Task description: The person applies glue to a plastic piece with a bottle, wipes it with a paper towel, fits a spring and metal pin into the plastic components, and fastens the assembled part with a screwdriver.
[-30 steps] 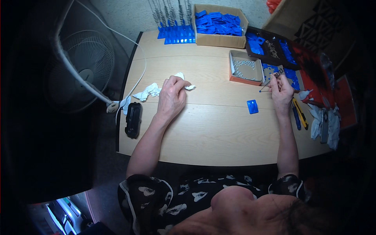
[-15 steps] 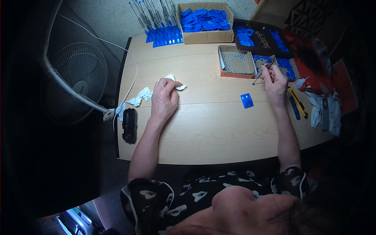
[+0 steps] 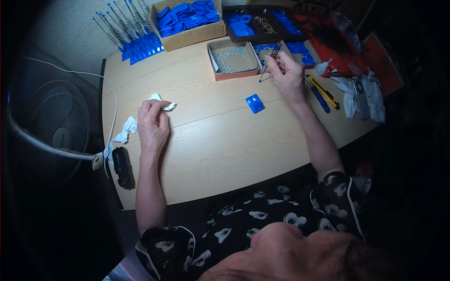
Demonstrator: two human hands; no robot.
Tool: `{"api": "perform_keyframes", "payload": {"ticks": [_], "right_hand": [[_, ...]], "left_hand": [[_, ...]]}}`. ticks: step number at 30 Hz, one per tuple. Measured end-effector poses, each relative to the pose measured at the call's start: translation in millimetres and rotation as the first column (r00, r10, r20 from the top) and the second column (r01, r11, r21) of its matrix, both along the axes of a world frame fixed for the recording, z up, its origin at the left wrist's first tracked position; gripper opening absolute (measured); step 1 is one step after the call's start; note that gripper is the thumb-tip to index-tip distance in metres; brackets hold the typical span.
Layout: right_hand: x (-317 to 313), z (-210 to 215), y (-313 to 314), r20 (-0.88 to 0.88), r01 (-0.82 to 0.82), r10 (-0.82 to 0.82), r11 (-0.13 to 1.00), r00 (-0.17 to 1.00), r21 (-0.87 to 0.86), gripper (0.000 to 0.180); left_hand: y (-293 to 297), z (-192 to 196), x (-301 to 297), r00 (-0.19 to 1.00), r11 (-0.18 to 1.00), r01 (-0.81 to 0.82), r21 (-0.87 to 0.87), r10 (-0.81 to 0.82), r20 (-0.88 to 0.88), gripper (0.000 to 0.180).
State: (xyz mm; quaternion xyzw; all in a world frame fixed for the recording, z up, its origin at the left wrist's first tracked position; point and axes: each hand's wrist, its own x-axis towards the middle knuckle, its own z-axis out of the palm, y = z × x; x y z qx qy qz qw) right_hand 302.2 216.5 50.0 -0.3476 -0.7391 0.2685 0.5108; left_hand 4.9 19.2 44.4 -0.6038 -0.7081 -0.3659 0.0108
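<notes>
My left hand (image 3: 153, 124) rests on the left half of the table, its fingers closed on a crumpled white tissue (image 3: 170, 107). Beside that wrist lies another crumpled tissue (image 3: 126, 129). My right hand (image 3: 288, 77) pinches a dark wire with a coil spring (image 3: 275, 50); its straight end with a blue tip (image 3: 260, 80) points down toward the table. Left of this hand, a small blue plastic plate (image 3: 255, 103) lies flat on the wood. An open box of small shiny beads or balls (image 3: 229, 76) stands beyond the plate, next to a tray of small blue parts (image 3: 307, 52).
Finished-looking blue pieces with springs (image 3: 140, 49) stand at the back left, beside a cardboard box of blue parts (image 3: 194, 37). A black divided tray (image 3: 300, 41) is behind. A yellow cutter (image 3: 325, 92), a screwdriver (image 3: 318, 97) and a black case (image 3: 123, 168) lie near the sides.
The whole view has turned, so the table and its things sit further left. Both hands keep their grips and stay near the same places on the table.
</notes>
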Motion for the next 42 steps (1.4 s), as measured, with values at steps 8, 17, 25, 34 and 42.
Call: {"api": "perform_keyframes", "payload": {"ticks": [8,17,25,34,42], "right_hand": [[2.9,-0.2,1.7,0.049,0.02,-0.022,0.999,0.999,0.041,0.026],[3.4,-2.6,2.2,0.056,0.008,-0.012,0.997,0.998,0.072,0.025],[2.2,-1.1,0.4,0.063,0.02,-0.024,0.998,0.998,0.063,0.025],[2.8,0.9,-1.8,0.08,0.023,-0.029,0.997,0.996,0.079,0.026],[3.2,-1.5,0.2,0.068,0.028,-0.034,0.996,0.997,0.081,0.026]], "left_hand": [[1.2,-0.6,3.1,0.999,0.998,-0.019,-0.052,0.021,0.04,0.018],[0.6,-0.4,3.0,0.999,0.999,-0.009,-0.032,0.011,0.04,0.018],[0.7,-1.7,1.0,1.0,1.0,0.002,-0.017,-0.002,0.019,0.018],[1.1,-3.1,0.4,1.0,1.0,0.003,-0.013,-0.003,0.028,0.019],[0.7,-3.7,-0.8,1.0,1.0,0.005,-0.01,-0.005,0.021,0.019]]}}
